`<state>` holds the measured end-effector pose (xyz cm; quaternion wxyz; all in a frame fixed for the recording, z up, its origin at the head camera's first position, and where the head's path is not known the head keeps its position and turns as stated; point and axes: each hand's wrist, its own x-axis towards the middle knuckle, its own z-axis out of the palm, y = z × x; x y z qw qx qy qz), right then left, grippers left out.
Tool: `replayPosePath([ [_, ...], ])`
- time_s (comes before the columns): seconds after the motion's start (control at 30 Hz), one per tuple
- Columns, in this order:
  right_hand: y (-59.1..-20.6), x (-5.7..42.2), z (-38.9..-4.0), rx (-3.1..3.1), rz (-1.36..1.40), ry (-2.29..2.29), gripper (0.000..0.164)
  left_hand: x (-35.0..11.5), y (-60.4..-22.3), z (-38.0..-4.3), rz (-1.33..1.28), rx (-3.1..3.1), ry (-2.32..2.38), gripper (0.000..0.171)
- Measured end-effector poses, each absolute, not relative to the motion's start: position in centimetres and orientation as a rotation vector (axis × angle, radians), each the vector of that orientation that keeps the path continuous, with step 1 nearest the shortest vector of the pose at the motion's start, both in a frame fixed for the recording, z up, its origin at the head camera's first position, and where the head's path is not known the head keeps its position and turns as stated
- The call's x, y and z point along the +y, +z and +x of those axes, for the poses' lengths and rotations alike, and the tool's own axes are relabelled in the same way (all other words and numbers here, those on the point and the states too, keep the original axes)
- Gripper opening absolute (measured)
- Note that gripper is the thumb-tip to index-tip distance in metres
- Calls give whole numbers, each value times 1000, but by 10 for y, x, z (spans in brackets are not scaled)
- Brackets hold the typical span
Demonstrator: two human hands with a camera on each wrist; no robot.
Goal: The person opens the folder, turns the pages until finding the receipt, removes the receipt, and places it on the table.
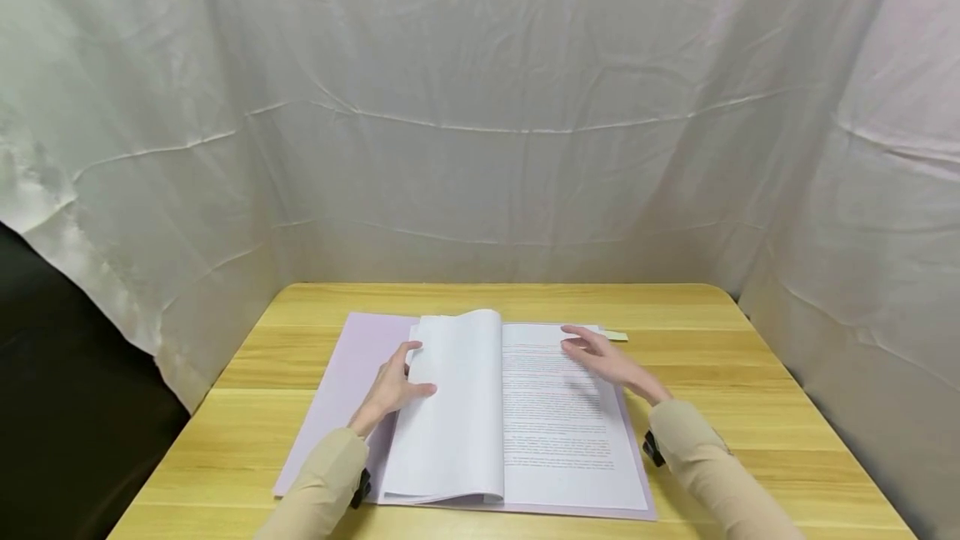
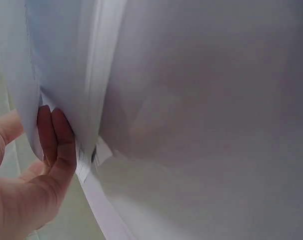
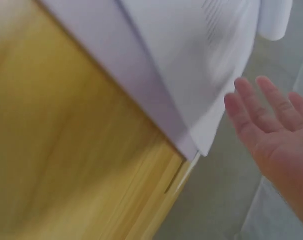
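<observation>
A lilac folder [image 1: 367, 348] lies spread on the table with a stack of white paper sheets inside. At its left half, my left hand [image 1: 390, 390] holds the turned-over sheets [image 1: 457, 415] by their outer edge, thumb on top. The left wrist view shows the fingers [image 2: 66, 145] tucked behind the paper. These sheets bulge into a curve at the middle fold. A printed page [image 1: 555, 415] faces up on the right half. My right hand [image 1: 603, 359] hovers above its upper right part, fingers spread loosely, holding nothing; the right wrist view shows the palm [image 3: 286, 150].
A pale yellow-green tab [image 1: 615, 336] sticks out past the folder's upper right edge. The light wooden table [image 1: 720, 373] carries the folder near its front edge. Grey-white curtains [image 1: 510, 148] hang behind and at both sides. Something black [image 1: 67, 407] shows at the left.
</observation>
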<state>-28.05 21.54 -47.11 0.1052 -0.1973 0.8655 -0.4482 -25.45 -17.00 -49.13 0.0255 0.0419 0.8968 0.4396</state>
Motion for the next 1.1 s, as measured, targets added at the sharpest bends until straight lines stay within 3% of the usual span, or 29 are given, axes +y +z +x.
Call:
replayPosePath([
  [0.6, -493, 227, -321, 2894, -495, -996, 57, -171, -499, -252, 219, 2878, 1112, 73],
  [1.1, -499, 230, -331, 2972, -482, -992, 53, -169, -496, -252, 411, 2720, 1134, 60],
])
